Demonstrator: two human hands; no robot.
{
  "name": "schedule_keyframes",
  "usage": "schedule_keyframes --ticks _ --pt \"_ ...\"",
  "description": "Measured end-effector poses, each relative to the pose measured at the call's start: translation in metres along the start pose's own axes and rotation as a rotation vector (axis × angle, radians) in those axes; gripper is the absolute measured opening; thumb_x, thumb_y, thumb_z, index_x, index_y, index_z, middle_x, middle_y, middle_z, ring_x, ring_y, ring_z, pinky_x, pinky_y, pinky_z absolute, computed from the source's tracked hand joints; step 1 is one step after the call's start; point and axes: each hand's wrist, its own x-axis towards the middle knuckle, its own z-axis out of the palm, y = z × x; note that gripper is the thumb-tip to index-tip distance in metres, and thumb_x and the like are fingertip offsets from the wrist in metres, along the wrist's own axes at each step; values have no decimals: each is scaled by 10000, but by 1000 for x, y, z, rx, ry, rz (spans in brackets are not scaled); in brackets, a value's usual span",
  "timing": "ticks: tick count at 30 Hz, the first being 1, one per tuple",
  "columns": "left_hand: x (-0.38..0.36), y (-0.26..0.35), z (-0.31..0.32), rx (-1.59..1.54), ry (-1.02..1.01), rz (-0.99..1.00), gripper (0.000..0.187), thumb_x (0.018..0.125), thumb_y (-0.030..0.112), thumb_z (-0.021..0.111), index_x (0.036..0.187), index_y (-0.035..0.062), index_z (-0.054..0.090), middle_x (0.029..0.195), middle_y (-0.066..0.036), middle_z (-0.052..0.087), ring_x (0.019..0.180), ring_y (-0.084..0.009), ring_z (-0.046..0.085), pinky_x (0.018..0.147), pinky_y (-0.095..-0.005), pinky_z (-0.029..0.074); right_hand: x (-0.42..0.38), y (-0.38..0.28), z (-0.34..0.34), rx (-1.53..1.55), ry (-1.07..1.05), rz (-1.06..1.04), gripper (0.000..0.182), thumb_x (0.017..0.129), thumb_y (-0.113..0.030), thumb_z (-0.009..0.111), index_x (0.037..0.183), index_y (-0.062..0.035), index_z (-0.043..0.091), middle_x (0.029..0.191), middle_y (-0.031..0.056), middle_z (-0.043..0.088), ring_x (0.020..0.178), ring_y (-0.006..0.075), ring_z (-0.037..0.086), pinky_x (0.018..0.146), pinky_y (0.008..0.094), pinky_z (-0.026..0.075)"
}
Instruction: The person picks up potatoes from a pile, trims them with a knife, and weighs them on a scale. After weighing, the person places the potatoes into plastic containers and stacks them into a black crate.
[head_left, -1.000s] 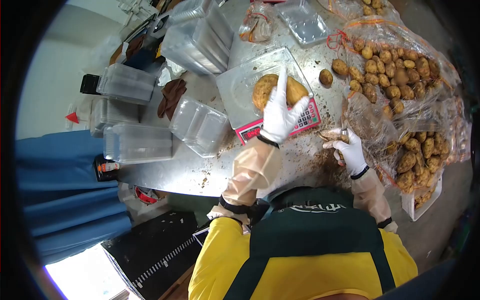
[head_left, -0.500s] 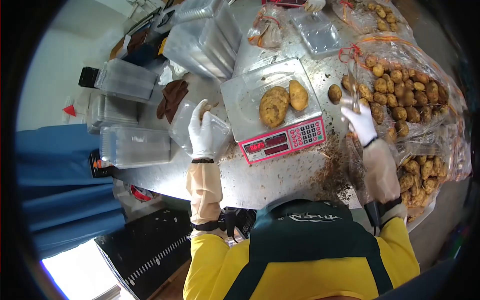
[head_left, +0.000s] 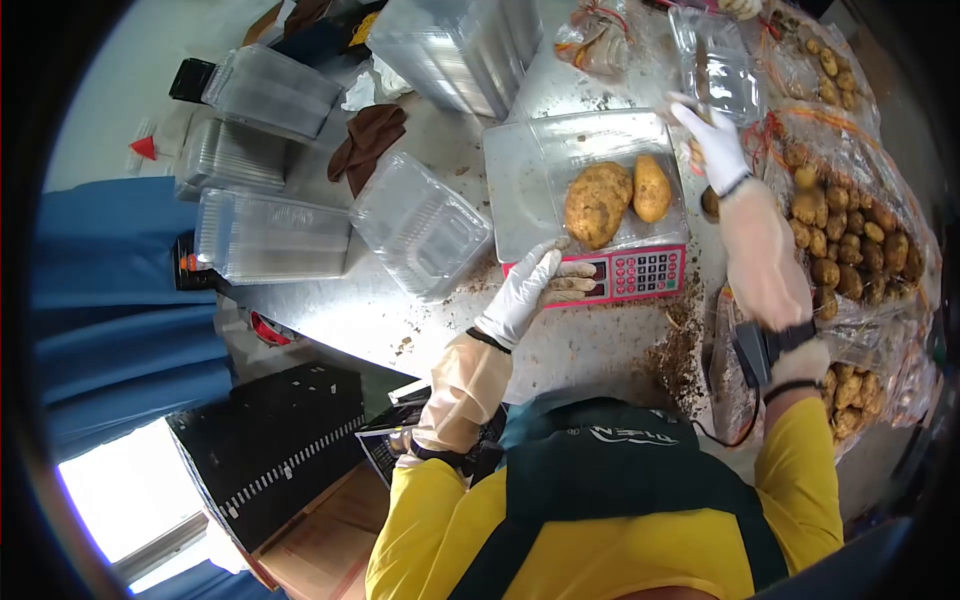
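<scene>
My left hand, in a white glove, reaches over the front panel of the red-framed scale. Its fingers are stretched across the display, and the thumb is by the lower left corner of a clear tray. In that tray on the scale lie a large potato and a smaller one. My right hand, also gloved and blurred, is raised past the scale's upper right corner. Its fingers are closed round something narrow and long, too blurred to identify, which extends towards a clear plastic container.
An empty clear container lies left of the scale, near a brown cloth. Stacked containers stand behind and at the left. Bags of potatoes line the right side. Another person's gloved hand shows at the top.
My left hand has moved right, from the empty container to the scale's front panel. My right hand has gone up and away from the potato bag. The view has shifted.
</scene>
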Motion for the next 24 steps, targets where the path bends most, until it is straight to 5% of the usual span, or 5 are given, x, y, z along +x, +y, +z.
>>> schedule_keyframes --ticks 6,8,17,21,24 --pt "14 -7 3 -93 128 -4 393 971 287 529 1195 -24 440 1104 -265 604 999 -300 645 854 -387 550 -92 18 -26 -531 -56 70 364 839 -191 714 1151 -24 630 849 -10 641 666 41 559 506 199 416" --pt "24 -11 8 6 231 17 198 933 109 570 1049 -20 476 979 -227 648 880 -286 681 750 -351 586 -103 28 -32 -363 -81 223 267 861 -171 688 1083 -34 634 810 5 656 622 57 595 445 197 390" --pt "41 -33 10 27 382 189 120 854 42 610 931 35 518 774 -83 623 643 -186 646 582 -309 562 -104 55 -27 -135 -120 231 137 876 -94 607 1001 -105 551 801 63 644 521 88 541 371 205 357" --pt "33 -55 -5 56 430 376 106 886 91 596 971 88 532 859 -20 573 820 -142 601 712 -298 541 -135 45 -10 -241 -134 149 178 898 -84 566 1073 -100 538 795 67 641 430 63 450 326 193 286" --pt "-8 -55 2 -569 292 374 241 891 184 636 1055 138 465 1031 -28 523 981 -232 555 855 -460 486 -180 29 19 -229 -279 111 169 915 -82 558 1081 -63 534 811 73 647 464 56 470 362 177 313"
